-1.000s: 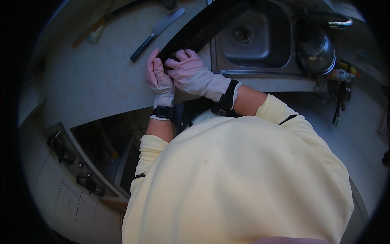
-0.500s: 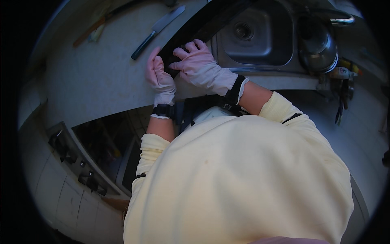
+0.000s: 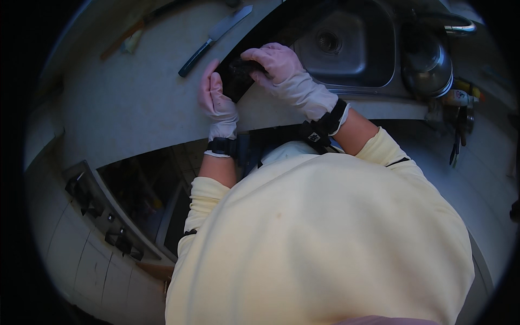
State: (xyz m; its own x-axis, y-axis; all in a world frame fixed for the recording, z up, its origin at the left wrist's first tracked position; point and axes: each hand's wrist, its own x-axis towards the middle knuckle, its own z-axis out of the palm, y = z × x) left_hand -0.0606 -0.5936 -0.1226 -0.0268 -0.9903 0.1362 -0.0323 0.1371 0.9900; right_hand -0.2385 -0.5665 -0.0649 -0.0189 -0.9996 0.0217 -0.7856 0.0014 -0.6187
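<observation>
My left hand (image 3: 214, 95), in a pink-and-white glove, has its fingers together and curved against the left side of a long black board-like thing (image 3: 241, 46), which runs diagonally beside the sink. My right hand (image 3: 279, 65), gloved the same way, grips a dark lump (image 3: 244, 70) over that black thing; what the lump is, I cannot make out. A knife (image 3: 216, 38) with a dark handle lies on the pale counter (image 3: 130, 103), to the upper left of my hands.
Steel sink basin (image 3: 341, 51) at upper right, with a steel lidded pot (image 3: 425, 65) beside it and utensils (image 3: 460, 124) hanging farther right. A wooden-handled tool (image 3: 124, 40) lies at the counter's back. A hob with black supports (image 3: 81, 189) is at lower left.
My right hand has moved up and to the right, and the dark lump now shows between its fingers and my left hand. My left hand has shifted slightly up.
</observation>
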